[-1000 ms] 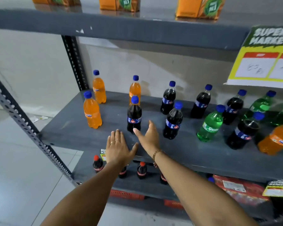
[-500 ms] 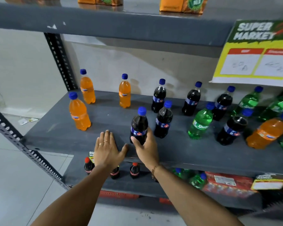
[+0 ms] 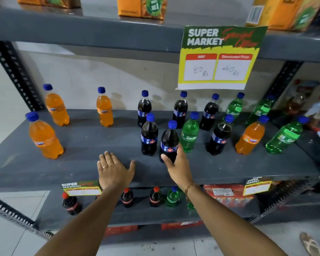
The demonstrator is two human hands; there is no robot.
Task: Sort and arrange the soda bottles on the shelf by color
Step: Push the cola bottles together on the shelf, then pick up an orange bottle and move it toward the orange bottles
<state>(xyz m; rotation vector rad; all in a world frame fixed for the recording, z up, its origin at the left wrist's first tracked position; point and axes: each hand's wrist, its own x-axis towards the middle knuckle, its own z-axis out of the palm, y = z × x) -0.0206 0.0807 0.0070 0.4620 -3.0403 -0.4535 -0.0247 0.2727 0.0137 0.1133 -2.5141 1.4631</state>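
The grey metal middle shelf point(image 3: 92, 139) has its widest bare stretch left of centre, between the orange soda bottles on the left and the cluster of dark cola bottles in the middle. A bare strip also runs along the front edge, in front of every bottle. At the left front stands an orange soda bottle with a blue cap point(image 3: 44, 137); two more orange bottles point(image 3: 56, 107) point(image 3: 104, 109) stand toward the back wall, well apart from each other. To the right the room tightens: a dark cola bottle with a blue cap and blue label point(image 3: 149, 135) stands just beside the held one, a green soda bottle point(image 3: 189, 133) stands just behind the right hand, and further dark, green and orange bottles crowd toward the right post. A yellow and green price card point(image 3: 218, 58) hangs from the shelf above, over the back row.

The left hand point(image 3: 115, 170) lies flat and open, palm down on the bare front strip, fingers spread, holding nothing. The right hand point(image 3: 177, 167) reaches in from below with a bracelet at the wrist; its thumb and fingers wrap the lower part of a dark cola bottle with a blue cap point(image 3: 169, 141), which stands upright near the front edge.
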